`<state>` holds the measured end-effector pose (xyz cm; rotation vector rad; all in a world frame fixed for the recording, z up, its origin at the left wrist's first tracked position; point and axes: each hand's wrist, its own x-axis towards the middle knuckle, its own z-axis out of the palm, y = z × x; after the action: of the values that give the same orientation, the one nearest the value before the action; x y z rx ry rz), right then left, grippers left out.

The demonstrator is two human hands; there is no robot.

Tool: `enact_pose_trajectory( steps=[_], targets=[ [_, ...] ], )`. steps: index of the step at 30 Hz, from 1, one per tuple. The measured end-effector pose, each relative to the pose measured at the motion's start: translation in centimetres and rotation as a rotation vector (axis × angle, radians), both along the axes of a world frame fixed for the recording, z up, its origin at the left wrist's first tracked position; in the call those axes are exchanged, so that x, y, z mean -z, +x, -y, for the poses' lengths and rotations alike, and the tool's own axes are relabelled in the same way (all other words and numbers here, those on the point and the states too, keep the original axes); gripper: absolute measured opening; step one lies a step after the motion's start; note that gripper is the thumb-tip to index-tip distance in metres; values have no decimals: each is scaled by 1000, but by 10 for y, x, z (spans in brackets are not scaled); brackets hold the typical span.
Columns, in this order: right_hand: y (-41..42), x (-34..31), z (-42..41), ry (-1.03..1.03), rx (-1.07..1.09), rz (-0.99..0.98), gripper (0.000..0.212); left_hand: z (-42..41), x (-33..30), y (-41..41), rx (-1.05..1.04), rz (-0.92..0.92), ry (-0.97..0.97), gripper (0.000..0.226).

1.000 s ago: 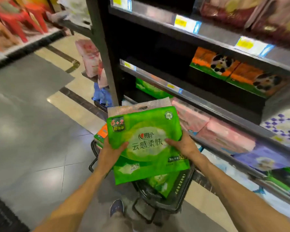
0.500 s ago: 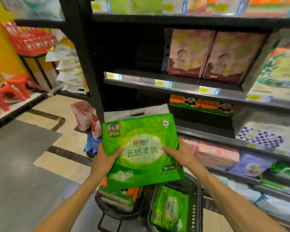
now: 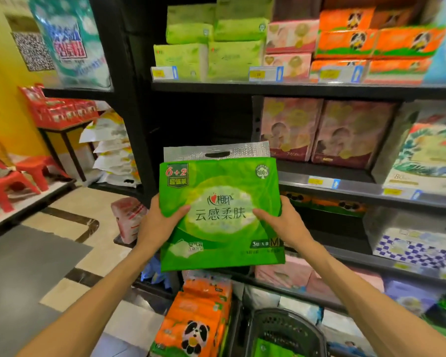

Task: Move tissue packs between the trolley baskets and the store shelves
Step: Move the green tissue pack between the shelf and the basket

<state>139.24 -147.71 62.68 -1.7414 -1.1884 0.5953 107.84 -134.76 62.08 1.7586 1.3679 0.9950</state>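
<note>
Two bare hands are holding one green tissue pack (image 3: 222,215) upright in front of the store shelves (image 3: 304,87), above the trolley baskets. The left hand (image 3: 156,225) is gripping the pack's left edge, thumb lying across the printed front; the right hand (image 3: 281,224) is gripping the right edge likewise. The remaining fingers of both hands are hiding behind the pack, so their curl cannot be seen. The pack's silver carry handle (image 3: 216,153) is standing up over the green face, overlapping the dark, apparently vacant bay of the middle shelf. Below, an orange panda tissue pack (image 3: 193,323) is sitting in the left basket, whose rim is concealed. The black basket (image 3: 286,328) to its right is being cut off by the bottom edge, a strip of green showing inside. Shelf goods toward the right margin are blurring; the price tags (image 3: 265,73) are illegible. Red plastic stools (image 3: 8,180) are standing at far left.
</note>
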Motion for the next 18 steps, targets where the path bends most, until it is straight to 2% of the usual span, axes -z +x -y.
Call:
enact_pose_trajectory(
  steps=[5, 9, 12, 16, 18],
  targets=[
    [-10, -27, -40, 21, 53, 44, 85, -55, -26, -1, 6, -55, 19, 90],
    [-29, -44, -78, 24, 136, 106, 84, -114, -42, -11, 88, -105, 51, 79],
    [-46, -55, -105, 32, 193, 103, 77, -158, -53, -19, 162, -81, 59, 81],
    [-64, -70, -133, -3, 271, 106, 86, -208, -72, -26, 291, -64, 43, 83],
    [-71, -77, -144, 0, 297, 114, 84, -229, -78, -25, 349, -54, 37, 82]
  ],
)
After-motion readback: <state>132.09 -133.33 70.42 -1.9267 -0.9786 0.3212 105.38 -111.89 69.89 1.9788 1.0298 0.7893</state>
